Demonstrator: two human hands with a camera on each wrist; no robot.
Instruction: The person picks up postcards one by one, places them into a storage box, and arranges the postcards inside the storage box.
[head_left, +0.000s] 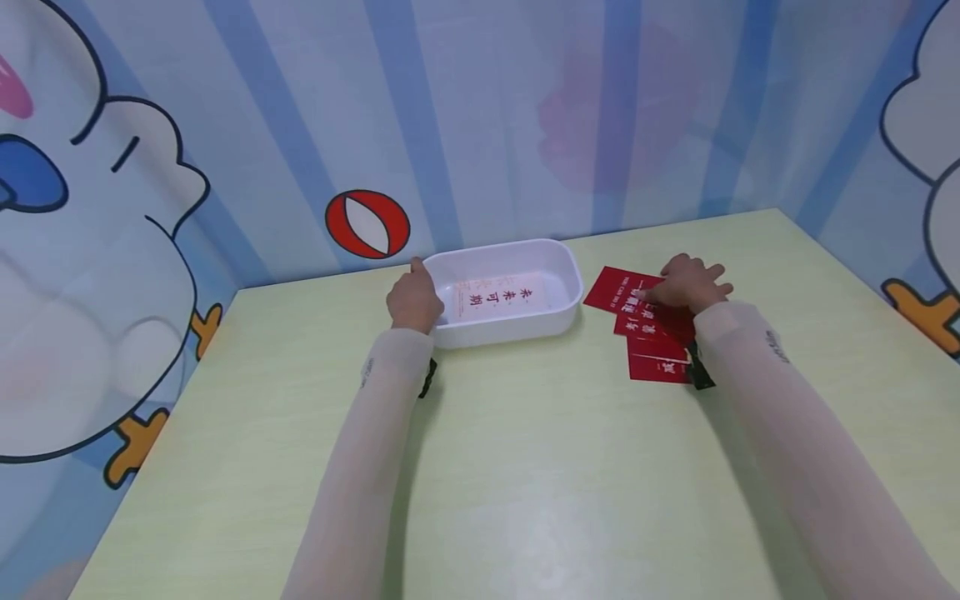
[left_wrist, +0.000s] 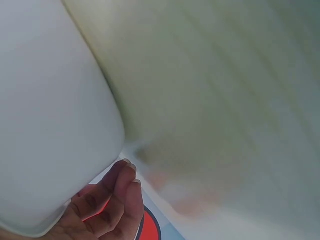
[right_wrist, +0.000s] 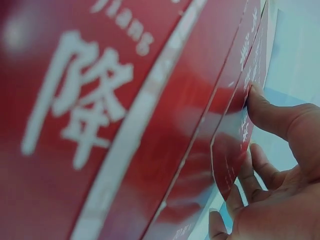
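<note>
My left hand [head_left: 415, 300] grips the left end of a white plastic tray [head_left: 517, 326], which has rounded corners. In the left wrist view, the fingers of that hand [left_wrist: 112, 205] lie along the tray's pale outer wall [left_wrist: 55, 115]. A pale card with red characters [head_left: 501, 297] rests inside the tray. To the right, my right hand [head_left: 688, 285] lies over several overlapping red cards [head_left: 643, 347] printed with white characters. Its thumb touches a red card [right_wrist: 235, 125] near the edge, while its other fingers are spread beyond that edge.
The tray and cards are on a pale yellow-green table [head_left: 517, 467], near its back edge. Behind it hangs a blue striped cloth [head_left: 495, 125] with cartoon figures. A black strap [head_left: 698, 371] hangs at the right wrist, overlapping the red cards.
</note>
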